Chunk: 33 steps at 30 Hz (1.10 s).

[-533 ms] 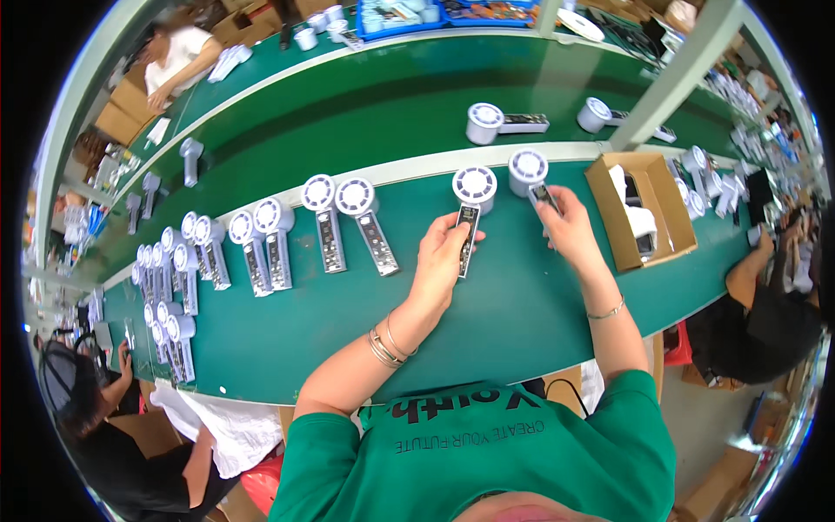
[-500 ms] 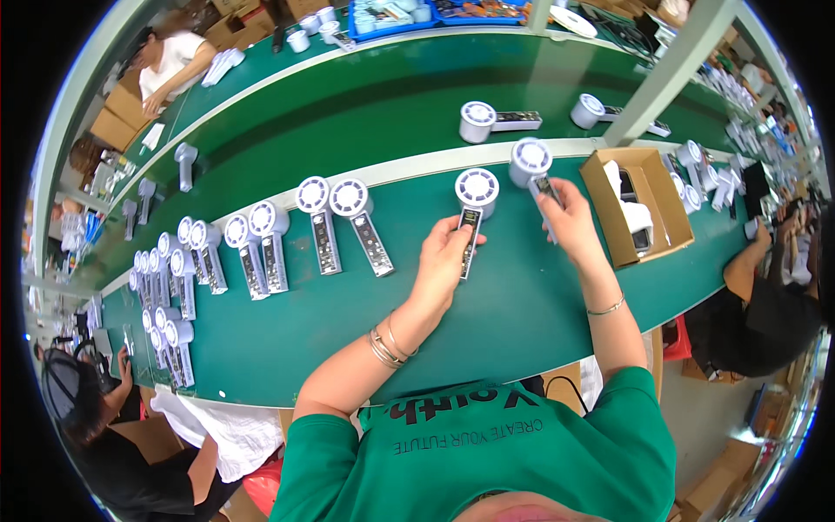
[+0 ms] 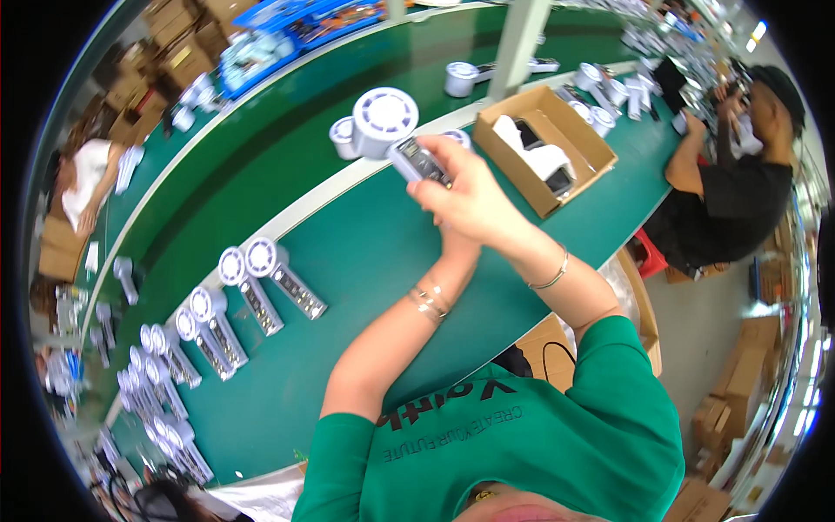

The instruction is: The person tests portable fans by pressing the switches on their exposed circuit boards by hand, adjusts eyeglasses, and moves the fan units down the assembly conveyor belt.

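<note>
My right hand [image 3: 477,193] is closed around the handle of a white handheld fan [image 3: 383,126], raised over the bench. The handle's side lies open, with a circuit board showing, and the round slotted head points to the far left. My left hand [image 3: 459,237] is crossed beneath the right one, its fingers hidden. Just beyond my right hand, part of another fan head [image 3: 457,137] shows; what supports it is hidden. Along the left of the bench stand several like fans [image 3: 283,277] in a row, handles toward me.
An open cardboard box [image 3: 544,204] with white and black pieces sits right of my hands. Behind a pale rail, the green belt [image 3: 287,148] carries fans [image 3: 461,80]. A metal post [image 3: 519,48] rises beyond the box. A co-worker [image 3: 739,174] sits at the right.
My view has turned rightward. The fan in my right hand has been raised and tilted left, and my right hand now crosses in front of my left, which was holding another fan.
</note>
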Each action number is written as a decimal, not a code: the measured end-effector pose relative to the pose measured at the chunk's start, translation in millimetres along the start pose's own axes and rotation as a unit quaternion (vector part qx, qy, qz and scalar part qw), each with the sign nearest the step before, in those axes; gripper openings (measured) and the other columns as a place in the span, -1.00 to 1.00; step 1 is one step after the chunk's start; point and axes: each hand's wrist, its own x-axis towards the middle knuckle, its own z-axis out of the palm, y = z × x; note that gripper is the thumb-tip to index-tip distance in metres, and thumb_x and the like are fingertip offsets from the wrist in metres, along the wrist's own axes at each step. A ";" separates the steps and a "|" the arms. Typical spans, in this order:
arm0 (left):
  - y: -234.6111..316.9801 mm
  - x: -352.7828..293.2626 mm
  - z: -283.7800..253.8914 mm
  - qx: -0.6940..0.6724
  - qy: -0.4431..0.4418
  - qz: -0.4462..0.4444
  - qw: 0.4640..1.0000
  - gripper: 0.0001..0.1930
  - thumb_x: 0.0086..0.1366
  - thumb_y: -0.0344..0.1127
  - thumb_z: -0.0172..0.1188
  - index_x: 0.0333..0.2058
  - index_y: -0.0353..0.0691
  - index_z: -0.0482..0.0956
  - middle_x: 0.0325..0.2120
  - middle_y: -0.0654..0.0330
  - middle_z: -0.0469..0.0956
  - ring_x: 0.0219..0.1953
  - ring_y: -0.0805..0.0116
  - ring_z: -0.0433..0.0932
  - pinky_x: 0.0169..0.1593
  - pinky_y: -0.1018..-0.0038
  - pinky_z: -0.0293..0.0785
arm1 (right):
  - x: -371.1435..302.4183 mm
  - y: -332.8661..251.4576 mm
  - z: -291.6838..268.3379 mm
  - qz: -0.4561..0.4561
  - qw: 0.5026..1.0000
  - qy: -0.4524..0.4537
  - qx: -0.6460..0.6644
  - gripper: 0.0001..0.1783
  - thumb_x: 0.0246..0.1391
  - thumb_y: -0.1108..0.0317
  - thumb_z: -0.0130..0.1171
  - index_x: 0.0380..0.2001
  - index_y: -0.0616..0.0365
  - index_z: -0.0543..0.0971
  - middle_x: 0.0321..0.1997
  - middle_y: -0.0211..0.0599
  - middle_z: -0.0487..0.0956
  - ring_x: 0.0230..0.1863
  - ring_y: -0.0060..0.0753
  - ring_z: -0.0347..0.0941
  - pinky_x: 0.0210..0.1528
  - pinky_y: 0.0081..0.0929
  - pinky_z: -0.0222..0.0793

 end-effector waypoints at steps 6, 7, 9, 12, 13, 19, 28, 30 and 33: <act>32.2 28.7 -40.9 -0.119 0.144 -0.237 0.953 -0.56 0.27 -0.41 0.08 0.07 -0.33 0.18 -0.33 0.22 0.44 -0.36 0.53 0.42 -0.35 0.60 0.38 | -44.1 19.7 -34.6 0.095 0.991 0.043 -0.083 -0.52 0.01 0.39 0.09 0.02 0.32 0.31 -0.23 -0.20 0.48 -0.26 -0.50 0.42 -0.22 -0.50 0.37; 37.2 37.3 -49.7 -0.102 0.185 -0.208 0.955 -0.57 0.27 -0.42 0.07 0.08 -0.33 0.17 -0.31 0.22 0.44 -0.34 0.54 0.42 -0.33 0.61 0.38 | -48.3 32.4 -37.9 0.098 0.986 0.051 -0.121 -0.54 0.00 0.36 0.08 -0.01 0.31 0.33 -0.27 -0.16 0.49 -0.33 -0.42 0.45 -0.28 -0.44 0.37; 44.2 50.8 -64.1 -0.142 0.202 -0.164 0.955 -0.58 0.27 -0.47 0.04 0.07 -0.31 0.16 -0.28 0.19 0.45 -0.32 0.52 0.43 -0.28 0.60 0.39 | -56.0 55.3 -39.2 0.123 0.980 0.034 -0.154 -0.54 -0.02 0.35 0.07 -0.03 0.32 0.35 -0.30 -0.09 0.49 -0.32 -0.25 0.46 -0.26 -0.36 0.38; 65.9 52.9 -53.6 -0.161 0.157 -0.152 0.962 -0.52 0.24 -0.50 0.07 0.09 -0.29 0.10 -0.25 0.13 0.46 -0.28 0.47 0.44 -0.24 0.56 0.41 | -54.0 67.3 -43.7 0.010 0.957 0.024 -0.291 -0.56 0.00 0.28 0.10 -0.09 0.34 0.38 -0.17 0.06 0.46 -0.13 0.03 0.39 -0.05 -0.21 0.31; 72.9 47.4 -44.4 -0.176 0.133 -0.148 0.964 -0.48 0.21 -0.53 0.11 0.10 -0.29 0.10 -0.24 0.09 0.46 -0.27 0.44 0.45 -0.23 0.53 0.43 | -50.0 61.4 -42.2 -0.104 0.935 0.087 -0.326 -0.56 0.02 0.25 0.11 -0.10 0.34 0.38 -0.11 0.08 0.44 -0.07 0.05 0.36 0.01 -0.19 0.28; 101.4 9.7 28.5 -0.078 -0.047 -0.026 0.995 -0.32 0.12 -0.57 0.18 0.18 -0.34 0.06 -0.14 0.13 0.45 -0.09 0.39 0.44 0.02 0.46 0.34 | -13.0 -0.4 -65.5 -0.106 0.969 0.119 -0.188 -0.25 -0.02 0.10 0.18 0.08 0.43 0.20 0.00 0.16 0.40 0.00 -0.03 0.40 0.02 -0.31 0.32; 91.2 4.8 10.5 0.012 -0.304 -0.042 0.952 -0.44 0.17 -0.33 0.19 0.13 -0.34 0.26 0.06 -0.02 0.34 0.07 0.28 0.35 -0.04 0.46 0.41 | 38.2 96.9 -220.8 0.107 0.881 0.168 -0.430 -0.50 -0.09 0.27 0.15 -0.10 0.38 0.41 -0.15 0.05 0.53 -0.15 -0.14 0.50 -0.10 -0.35 0.39; 95.6 0.8 -20.9 -0.007 -0.304 -0.141 0.942 -0.54 0.14 -0.34 0.23 0.04 -0.23 0.39 -0.03 0.10 0.43 -0.02 0.37 0.42 -0.13 0.51 0.43 | 47.3 87.8 -205.6 0.206 0.870 0.092 -0.437 -0.47 -0.09 0.22 0.14 -0.08 0.38 0.40 -0.11 0.14 0.51 -0.07 -0.05 0.47 -0.01 -0.30 0.35; 90.5 -8.5 -58.1 0.020 -0.310 -0.169 0.935 -0.55 0.13 -0.38 0.23 0.03 -0.23 0.41 -0.09 0.13 0.48 -0.07 0.39 0.44 -0.16 0.53 0.44 | 46.5 122.5 -221.1 0.185 0.821 0.068 -0.537 -0.51 -0.06 0.22 0.12 -0.09 0.33 0.42 -0.14 0.16 0.52 -0.08 0.05 0.46 -0.02 -0.23 0.36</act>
